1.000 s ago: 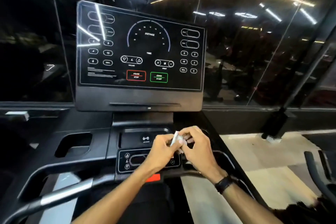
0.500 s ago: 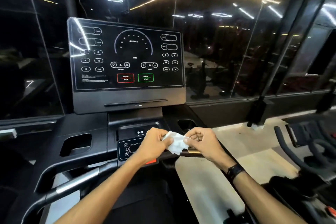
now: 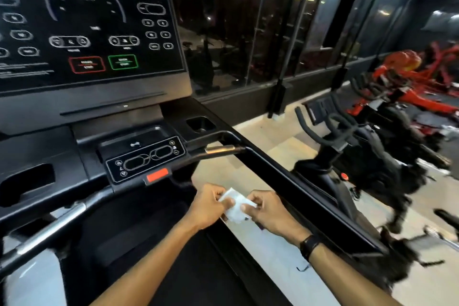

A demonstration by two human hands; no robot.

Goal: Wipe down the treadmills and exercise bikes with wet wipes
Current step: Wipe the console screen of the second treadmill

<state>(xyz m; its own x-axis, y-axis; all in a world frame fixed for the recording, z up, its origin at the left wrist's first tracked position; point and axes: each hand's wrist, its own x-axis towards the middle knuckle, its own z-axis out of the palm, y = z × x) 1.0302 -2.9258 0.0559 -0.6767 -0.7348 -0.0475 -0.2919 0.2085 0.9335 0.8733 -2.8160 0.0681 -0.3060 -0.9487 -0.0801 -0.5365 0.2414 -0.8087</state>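
Both hands point(image 3: 238, 208) pinching white wipe point(image 3: 236, 207), beside treadmill side rail point(image 3: 298, 186)

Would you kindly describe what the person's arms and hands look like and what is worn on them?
Both forearms are bare, with no sleeves or gloves in view. The left hand wears nothing visible. The right hand has a black wristband, possibly a watch or fitness band, on its wrist. No rings or markings can be made out.

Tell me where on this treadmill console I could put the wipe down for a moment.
Both hands, left hand and right hand, pinch the wet wipe. Free spots: the tray above the small button panel, and the right cup pocket. The panel itself is crowded with buttons.
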